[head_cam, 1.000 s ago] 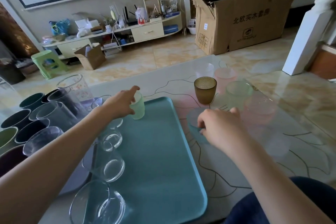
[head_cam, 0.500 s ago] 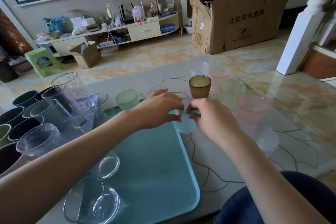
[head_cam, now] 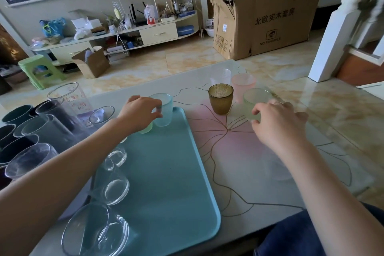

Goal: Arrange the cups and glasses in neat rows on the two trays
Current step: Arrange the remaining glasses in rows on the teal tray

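The head view looks down over a glossy patterned glass table (head_cam: 239,172) with a teal rectangular plastic tray (head_cam: 166,183) on it. The left hand (head_cam: 139,112) has its fingers (head_cam: 156,108) curled round a frosted pale-blue tumbler (head_cam: 163,110), which stands at the tray's far edge just beside a frosted mint-green tumbler (head_cam: 146,130) half hidden under the hand. The right hand (head_cam: 278,122) reaches to a frosted pale-green tumbler (head_cam: 254,100) on the table, fingers bent against it; whether they truly grip it I cannot tell.

By my reckoning the job is partly done: clear glasses (head_cam: 114,189) line the tray's left side and dark cups (head_cam: 14,114) stand packed further left, while an amber textured glass (head_cam: 220,98), a frosted pink tumbler (head_cam: 244,83) and others wait off the tray.

Half a second back both hands met over the blue tumbler at the tray's corner; now it stands in the far row, and the right hand has gone for the next one.
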Demonstrator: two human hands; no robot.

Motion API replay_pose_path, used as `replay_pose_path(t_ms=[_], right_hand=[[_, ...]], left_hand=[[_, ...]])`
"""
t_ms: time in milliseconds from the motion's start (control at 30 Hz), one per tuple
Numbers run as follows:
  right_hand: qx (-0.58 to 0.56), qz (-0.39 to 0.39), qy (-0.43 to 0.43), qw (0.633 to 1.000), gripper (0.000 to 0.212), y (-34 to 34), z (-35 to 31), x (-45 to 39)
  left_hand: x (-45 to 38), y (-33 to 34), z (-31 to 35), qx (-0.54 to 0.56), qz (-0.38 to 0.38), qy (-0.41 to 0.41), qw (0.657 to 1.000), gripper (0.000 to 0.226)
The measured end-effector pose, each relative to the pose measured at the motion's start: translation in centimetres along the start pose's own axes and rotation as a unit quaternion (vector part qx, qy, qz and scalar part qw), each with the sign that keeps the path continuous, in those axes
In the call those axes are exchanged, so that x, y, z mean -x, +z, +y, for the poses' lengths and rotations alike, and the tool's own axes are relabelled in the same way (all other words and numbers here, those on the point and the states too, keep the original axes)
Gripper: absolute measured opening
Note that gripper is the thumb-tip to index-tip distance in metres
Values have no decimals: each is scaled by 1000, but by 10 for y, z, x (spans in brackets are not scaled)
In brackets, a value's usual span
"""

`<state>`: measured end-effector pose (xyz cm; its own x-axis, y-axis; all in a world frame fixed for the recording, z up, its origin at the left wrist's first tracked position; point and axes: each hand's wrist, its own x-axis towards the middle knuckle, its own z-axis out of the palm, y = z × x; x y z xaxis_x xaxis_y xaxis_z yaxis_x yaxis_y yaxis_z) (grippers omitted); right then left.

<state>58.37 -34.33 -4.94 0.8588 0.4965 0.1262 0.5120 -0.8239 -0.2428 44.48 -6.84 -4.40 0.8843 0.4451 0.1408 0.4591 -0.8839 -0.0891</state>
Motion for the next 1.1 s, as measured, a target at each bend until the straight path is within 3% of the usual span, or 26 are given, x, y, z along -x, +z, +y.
replay_pose_path(t_ms=[133, 333, 533, 567, 633, 700, 800, 867, 933, 1000, 1100], right_hand=[[22, -21, 19, 999, 25, 5, 5, -3], [43, -50, 16, 998, 28, 9, 3, -6], [-22, 1, -7, 1000, 30, 2, 1, -6], [-41, -2, -8, 999, 31, -4, 1, -2], [-53, 10, -25, 998, 35, -14, 0, 6], [-50, 43, -61, 996, 34, -21, -3, 12], [-76, 3, -148, 986, 42, -24, -12, 18], [-91, -50, -223, 969, 44, -26, -22, 22], [-116, -74, -271, 953, 33, -29, -31, 30], [-118, -76, -302, 943, 22, -30, -36, 34], [-122, -85, -316, 937, 24, -27, -40, 34]], left_hand=[[-3, 12, -6, -30, -65, -4, 997, 18], [-6, 24, -9, 44, -69, -24, 996, 16], [-7, 25, -6, 82, -75, -32, 993, 17], [-8, 26, -6, 80, -85, -31, 993, 21], [-7, 29, -5, 75, -94, -25, 992, 54], [0, 23, 8, 111, -47, -1, 993, 82], [16, -2, 48, 160, 45, 89, 982, 90], [28, -16, 78, 139, 78, 194, 968, 88], [36, -21, 96, 94, 90, 277, 952, 80], [37, -19, 98, 76, 89, 294, 949, 65], [38, -17, 90, 75, 84, 283, 952, 39]])
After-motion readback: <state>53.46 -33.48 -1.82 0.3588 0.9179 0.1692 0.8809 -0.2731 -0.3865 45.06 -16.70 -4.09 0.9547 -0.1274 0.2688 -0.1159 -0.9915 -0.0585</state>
